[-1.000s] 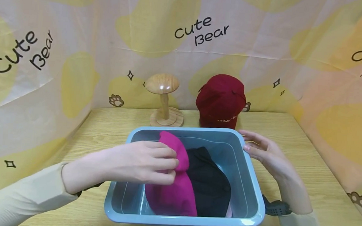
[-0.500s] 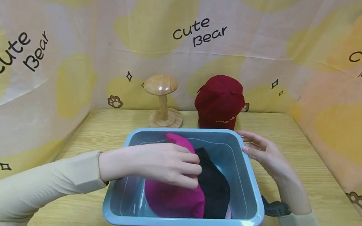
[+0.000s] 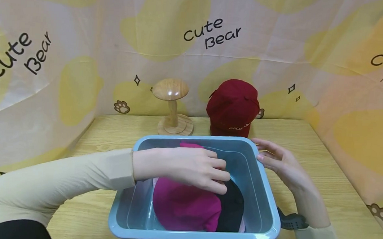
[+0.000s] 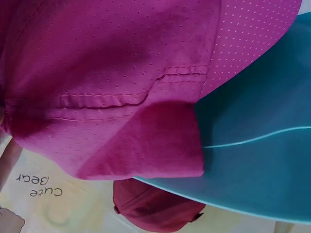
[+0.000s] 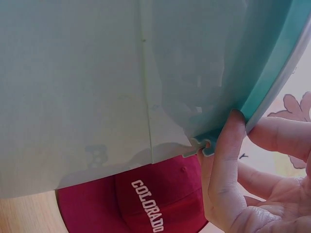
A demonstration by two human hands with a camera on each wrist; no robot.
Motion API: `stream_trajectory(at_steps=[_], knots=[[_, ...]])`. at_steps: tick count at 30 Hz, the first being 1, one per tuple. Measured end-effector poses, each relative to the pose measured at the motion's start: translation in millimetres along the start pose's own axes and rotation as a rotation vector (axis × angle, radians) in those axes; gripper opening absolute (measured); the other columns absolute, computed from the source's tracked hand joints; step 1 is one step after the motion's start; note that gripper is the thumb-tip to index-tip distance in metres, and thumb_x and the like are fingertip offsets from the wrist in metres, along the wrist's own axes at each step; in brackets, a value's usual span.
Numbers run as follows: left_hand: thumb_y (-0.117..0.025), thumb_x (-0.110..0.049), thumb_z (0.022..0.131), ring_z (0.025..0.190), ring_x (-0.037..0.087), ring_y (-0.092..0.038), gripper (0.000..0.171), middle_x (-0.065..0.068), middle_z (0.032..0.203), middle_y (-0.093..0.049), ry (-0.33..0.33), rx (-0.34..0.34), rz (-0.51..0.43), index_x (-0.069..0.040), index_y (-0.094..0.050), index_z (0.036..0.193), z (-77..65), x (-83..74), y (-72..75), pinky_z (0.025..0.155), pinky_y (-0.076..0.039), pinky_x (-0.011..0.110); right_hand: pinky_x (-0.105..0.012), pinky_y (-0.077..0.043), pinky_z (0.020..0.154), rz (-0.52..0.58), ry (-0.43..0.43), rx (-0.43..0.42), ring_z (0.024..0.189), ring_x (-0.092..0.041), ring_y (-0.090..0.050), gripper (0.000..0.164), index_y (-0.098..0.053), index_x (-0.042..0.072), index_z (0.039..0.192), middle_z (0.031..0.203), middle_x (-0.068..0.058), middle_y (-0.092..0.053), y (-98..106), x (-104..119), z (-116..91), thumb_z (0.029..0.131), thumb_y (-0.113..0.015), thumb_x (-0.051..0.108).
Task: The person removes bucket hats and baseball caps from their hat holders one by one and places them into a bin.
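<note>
While the right hand [image 3: 278,160] grips the blue basin [image 3: 193,237] near its far right corner, thumb and fingers closed about the rim, the left hand [image 3: 198,168] is down over the basin with its fingers curled. From where I stand, it appears to pinch the edge of the magenta cap [image 3: 187,206]; the left wrist view shows cloth gathered near a fingertip, most of the fingers being out of sight there.

Location: the magenta cap is inside the basin, up against a black cloth item [image 3: 233,208]. A pale pink sliver [image 3: 242,226] shows beside the black piece, too little to identify.

Handling, judged by eye: the cap is perforated, stitched cloth and should prove light, soft and hard to damage. The crown probably folds under slight pressure; the brim [image 4: 257,39] is likely stiffer. Advised hold: the stitched edge or the brim, clear of the black piece, since a grip on slack crown could crumple it. The basin looks smooth and rigid, its walls probably slippery; the rim offers the sounder purchase.

Beyond the basin, a wooden stand [image 3: 173,109] and a red cap [image 3: 232,103] are set apart.
</note>
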State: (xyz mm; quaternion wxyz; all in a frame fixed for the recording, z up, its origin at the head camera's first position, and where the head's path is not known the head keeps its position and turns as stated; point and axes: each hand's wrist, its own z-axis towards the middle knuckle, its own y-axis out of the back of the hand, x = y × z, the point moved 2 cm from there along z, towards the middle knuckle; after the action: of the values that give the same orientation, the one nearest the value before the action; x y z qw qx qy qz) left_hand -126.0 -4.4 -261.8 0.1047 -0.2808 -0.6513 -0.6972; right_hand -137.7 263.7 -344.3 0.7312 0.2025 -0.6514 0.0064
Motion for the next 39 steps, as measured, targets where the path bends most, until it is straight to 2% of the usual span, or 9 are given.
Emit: stream_trajectory(at_steps=[7,16,19,22,27,30,34,39], knots=[[-0.037,-0.011,0.099,0.092,0.010,-0.055,0.025,-0.010,0.105,-0.058,0.001,0.087,0.016,-0.025,-0.054,0.111,12.5,8.6,-13.4,0.076,-0.046,0.023,-0.028,-0.049,0.087,0.022,-0.002,0.005,0.103,-0.011,-0.065,0.047,-0.043,0.009,0.142,0.119,0.000,-0.058,-0.4,0.3,0.2,0.097,-0.054,0.014],[-0.051,-0.013,0.094,0.100,0.011,-0.056,0.027,-0.009,0.113,-0.059,-0.037,0.199,-0.015,-0.025,-0.053,0.119,27.2,14.5,-29.1,0.080,-0.047,0.025,-0.028,-0.049,0.088,0.026,-0.016,-0.003,0.104,-0.011,-0.066,0.047,-0.043,0.009,0.142,0.119,0.000,-0.058,-0.3,1.3,-0.8,0.096,-0.054,0.015],[-0.053,-0.016,0.094,0.101,0.012,-0.056,0.028,-0.008,0.114,-0.059,-0.019,0.213,-0.046,-0.025,-0.053,0.120,27.2,14.4,-31.9,0.080,-0.048,0.025,-0.029,-0.049,0.088,0.023,-0.022,-0.006,0.104,-0.012,-0.066,0.047,-0.044,0.010,0.142,0.120,-0.001,-0.058,-0.9,1.3,-0.4,0.096,-0.055,0.015],[-0.052,-0.018,0.095,0.098,0.011,-0.056,0.025,-0.008,0.112,-0.059,0.051,0.170,-0.079,-0.025,-0.054,0.118,22.0,13.8,-33.0,0.074,-0.048,0.024,-0.030,-0.049,0.089,0.021,-0.021,-0.007,0.105,-0.012,-0.065,0.047,-0.044,0.010,0.142,0.120,-0.001,-0.057,-1.6,0.8,0.6,0.096,-0.055,0.015],[-0.052,-0.022,0.094,0.084,0.011,-0.056,0.015,-0.007,0.102,-0.061,0.233,0.011,-0.067,-0.022,-0.056,0.109,7.9,12.8,-33.5,0.060,-0.047,0.020,-0.034,-0.048,0.090,-0.002,-0.013,-0.017,0.106,-0.011,-0.065,0.048,-0.044,0.011,0.142,0.120,-0.001,-0.057,-1.7,-0.4,1.3,0.095,-0.056,0.016],[-0.056,-0.026,0.092,0.078,0.011,-0.057,0.014,-0.007,0.095,-0.063,0.297,0.004,-0.073,-0.020,-0.059,0.104,-1.2,11.0,-31.4,0.058,-0.047,0.019,-0.036,-0.047,0.091,-0.008,-0.012,-0.019,0.106,-0.011,-0.065,0.049,-0.044,0.011,0.142,0.120,-0.001,-0.058,-1.6,-0.7,1.6,0.095,-0.056,0.017],[-0.059,-0.030,0.091,0.080,0.010,-0.056,0.014,-0.006,0.095,-0.062,0.306,0.030,-0.091,-0.021,-0.063,0.101,-10.7,6.9,-27.4,0.060,-0.047,0.019,-0.039,-0.046,0.092,-0.012,-0.008,-0.025,0.105,-0.012,-0.065,0.049,-0.044,0.011,0.141,0.121,0.000,-0.058,-1.5,-0.9,1.2,0.095,-0.057,0.017],[-0.059,-0.030,0.091,0.079,0.010,-0.055,0.012,-0.006,0.095,-0.061,0.279,0.012,-0.050,-0.022,-0.065,0.097,-18.8,-0.6,-21.3,0.058,-0.046,0.019,-0.038,-0.046,0.092,-0.009,0.001,-0.025,0.105,-0.012,-0.066,0.049,-0.044,0.011,0.141,0.120,0.001,-0.059,-0.8,-1.4,1.1,0.094,-0.057,0.016]])
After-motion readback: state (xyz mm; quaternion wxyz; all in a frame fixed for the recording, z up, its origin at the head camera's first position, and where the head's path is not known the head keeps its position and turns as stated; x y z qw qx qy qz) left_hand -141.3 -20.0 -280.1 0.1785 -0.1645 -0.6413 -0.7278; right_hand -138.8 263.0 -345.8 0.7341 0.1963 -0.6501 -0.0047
